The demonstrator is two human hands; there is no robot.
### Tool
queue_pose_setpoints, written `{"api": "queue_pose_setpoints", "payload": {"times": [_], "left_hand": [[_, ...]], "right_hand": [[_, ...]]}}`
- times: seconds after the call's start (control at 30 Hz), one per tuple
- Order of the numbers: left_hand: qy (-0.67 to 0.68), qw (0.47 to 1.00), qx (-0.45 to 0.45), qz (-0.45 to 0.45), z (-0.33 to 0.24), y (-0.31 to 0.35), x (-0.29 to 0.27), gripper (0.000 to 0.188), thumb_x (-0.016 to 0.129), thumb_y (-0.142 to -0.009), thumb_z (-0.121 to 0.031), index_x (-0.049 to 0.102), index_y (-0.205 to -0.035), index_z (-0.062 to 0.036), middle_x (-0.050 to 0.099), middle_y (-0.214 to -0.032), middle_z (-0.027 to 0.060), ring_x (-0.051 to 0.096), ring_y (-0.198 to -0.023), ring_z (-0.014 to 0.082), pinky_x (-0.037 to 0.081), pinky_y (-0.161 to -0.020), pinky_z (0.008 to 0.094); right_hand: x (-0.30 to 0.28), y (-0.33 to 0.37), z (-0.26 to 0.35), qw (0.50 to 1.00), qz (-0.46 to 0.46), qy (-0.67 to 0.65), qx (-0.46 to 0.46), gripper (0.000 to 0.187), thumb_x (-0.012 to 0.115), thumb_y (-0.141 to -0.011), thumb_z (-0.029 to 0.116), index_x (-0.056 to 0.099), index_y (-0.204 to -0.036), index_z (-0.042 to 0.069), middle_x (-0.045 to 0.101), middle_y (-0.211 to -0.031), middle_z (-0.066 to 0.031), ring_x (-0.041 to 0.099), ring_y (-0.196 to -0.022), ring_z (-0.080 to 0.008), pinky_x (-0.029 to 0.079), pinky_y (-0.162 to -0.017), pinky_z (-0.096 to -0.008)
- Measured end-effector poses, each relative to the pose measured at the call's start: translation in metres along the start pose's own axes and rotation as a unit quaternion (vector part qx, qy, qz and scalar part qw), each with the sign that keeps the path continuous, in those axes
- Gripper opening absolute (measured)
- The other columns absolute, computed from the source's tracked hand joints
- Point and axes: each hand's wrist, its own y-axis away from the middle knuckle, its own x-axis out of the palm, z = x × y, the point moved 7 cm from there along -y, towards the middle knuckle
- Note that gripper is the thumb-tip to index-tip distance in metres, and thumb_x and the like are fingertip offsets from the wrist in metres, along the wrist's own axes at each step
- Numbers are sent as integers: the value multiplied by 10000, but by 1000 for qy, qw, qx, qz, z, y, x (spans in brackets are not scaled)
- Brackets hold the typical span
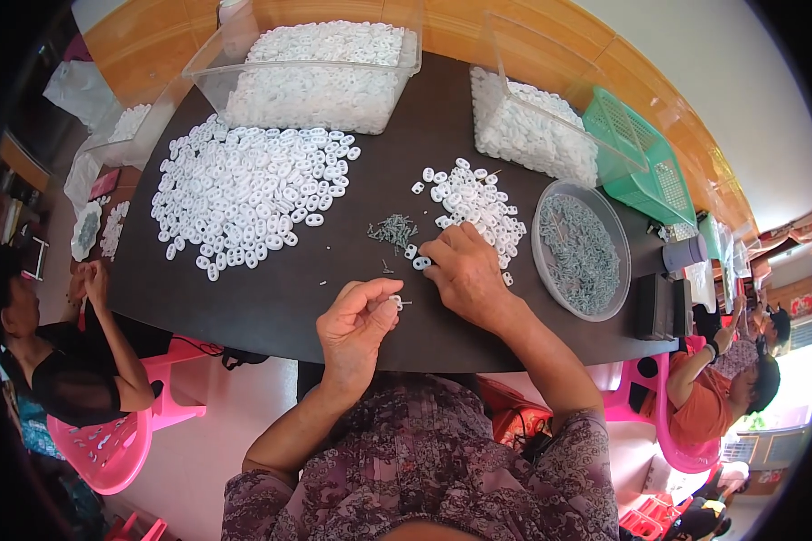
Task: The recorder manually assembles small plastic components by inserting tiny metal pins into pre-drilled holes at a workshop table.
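White piece (397, 303), likely light and stiff, best gripped by its edges: left hand (355, 332) pinches it, right hand (467, 273) curls near small pile (484, 200), grip unclear.

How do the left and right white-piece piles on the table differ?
The left pile is much larger; the right pile is small. The right hand overlaps the right pile's near edge in view; the left pile sits apart from it. Both are loose and white, on the dark table.
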Motion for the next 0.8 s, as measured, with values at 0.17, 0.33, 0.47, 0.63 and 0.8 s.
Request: {"api": "queue_pose_setpoints", "payload": {"times": [0.17, 0.33, 0.47, 0.63, 0.8], "left_hand": [[5, 1000, 15, 5, -2, 0, -1, 145, 623, -872, 9, 655, -1010, 38, 547, -865, 13, 541, -715, 77, 480, -660, 217], [9, 1000, -17, -6, 2, 1, -4, 132, 627, -880, -15, 645, -1003, 27, 595, -856, 21, 570, -721, 80, 496, -666, 216], [23, 999, -34, -9, 5, 2, -5, 128, 630, -882, -26, 640, -1000, 21, 617, -861, 28, 579, -720, 82, 500, -663, 220], [57, 997, -42, -12, 0, 1, 0, 138, 638, -879, -35, 641, -1002, 27, 625, -858, 37, 588, -717, 92, 510, -662, 229], [20, 999, -36, -13, -1, 1, 3, 147, 630, -886, -31, 642, -1021, 25, 618, -852, 31, 589, -719, 86, 505, -645, 219]], "right_hand": [[0, 0, 4, 1000, 8, -5, 3, 242, 725, -661, 33, 625, -879, 61, 543, -814, -95, 528, -794, -291, 445, -677, -395], [2, -1, 6, 1000, 3, -8, 11, 205, 726, -643, 22, 592, -795, 51, 535, -817, -95, 514, -788, -297, 452, -673, -403], [-2, 9, 10, 999, -8, -41, 18, 194, 719, -699, 14, 619, -864, 32, 580, -782, -62, 562, -750, -242, 450, -645, -356], [12, 35, -15, 797, -27, -527, 294, 158, 692, -824, 55, 655, -967, 0, 670, -858, -33, 593, -743, -67, 440, -608, -210], [16, 45, -8, 731, -28, -591, 340, 155, 680, -824, 45, 668, -974, 9, 674, -814, -25, 571, -675, -54, 420, -582, -187]]}}
